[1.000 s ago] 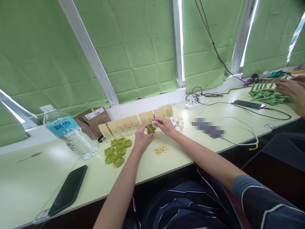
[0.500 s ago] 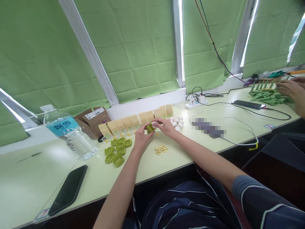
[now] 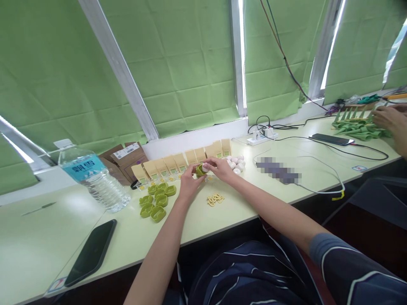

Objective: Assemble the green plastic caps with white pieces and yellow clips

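My left hand (image 3: 188,185) and my right hand (image 3: 220,169) meet above the pale green table (image 3: 222,212), both pinching one small green plastic cup (image 3: 200,170). A white piece shows at my right fingertips against the cup. Several more green cups (image 3: 156,201) lie in a cluster to the left. A row of tan cards (image 3: 181,162) stands behind the hands. Small white round pieces (image 3: 237,163) lie to the right, and a little heap of yellow pieces (image 3: 215,198) lies just in front.
A water bottle (image 3: 92,176) lies at the left near brown boxes (image 3: 127,156). A black phone (image 3: 92,252) rests near the front edge. A power strip (image 3: 262,136), cables and another phone (image 3: 332,139) lie at the right, where another person's hand (image 3: 389,120) touches green folded pieces (image 3: 359,129).
My hands have barely moved; the fingers shifted slightly on the green cup. The other person's hand at the far right has drawn back a little.
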{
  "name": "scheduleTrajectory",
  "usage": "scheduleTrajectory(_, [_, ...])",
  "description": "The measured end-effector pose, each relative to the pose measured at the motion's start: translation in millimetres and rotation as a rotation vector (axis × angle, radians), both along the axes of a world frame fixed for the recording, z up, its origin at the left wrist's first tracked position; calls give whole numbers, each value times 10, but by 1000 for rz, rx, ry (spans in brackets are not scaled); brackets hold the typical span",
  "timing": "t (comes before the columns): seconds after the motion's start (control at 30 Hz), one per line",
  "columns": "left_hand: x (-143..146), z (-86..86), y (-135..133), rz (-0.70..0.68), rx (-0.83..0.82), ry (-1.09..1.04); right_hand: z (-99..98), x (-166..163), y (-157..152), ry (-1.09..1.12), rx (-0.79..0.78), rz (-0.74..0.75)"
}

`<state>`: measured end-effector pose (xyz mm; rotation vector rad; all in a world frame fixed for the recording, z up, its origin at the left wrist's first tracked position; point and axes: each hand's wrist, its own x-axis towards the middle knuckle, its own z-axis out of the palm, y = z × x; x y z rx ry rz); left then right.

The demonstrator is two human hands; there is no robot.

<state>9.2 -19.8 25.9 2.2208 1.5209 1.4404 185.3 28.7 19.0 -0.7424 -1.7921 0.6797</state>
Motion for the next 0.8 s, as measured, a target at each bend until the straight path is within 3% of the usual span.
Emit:
scheduleTrajectory(0.5, [-15, -24, 11, -16, 5, 3, -8, 6, 2, 7, -10, -20])
scheduleTrajectory(0.8, [-23, -39, 18, 21, 11, 15, 32, 0, -109, 14, 51, 42])
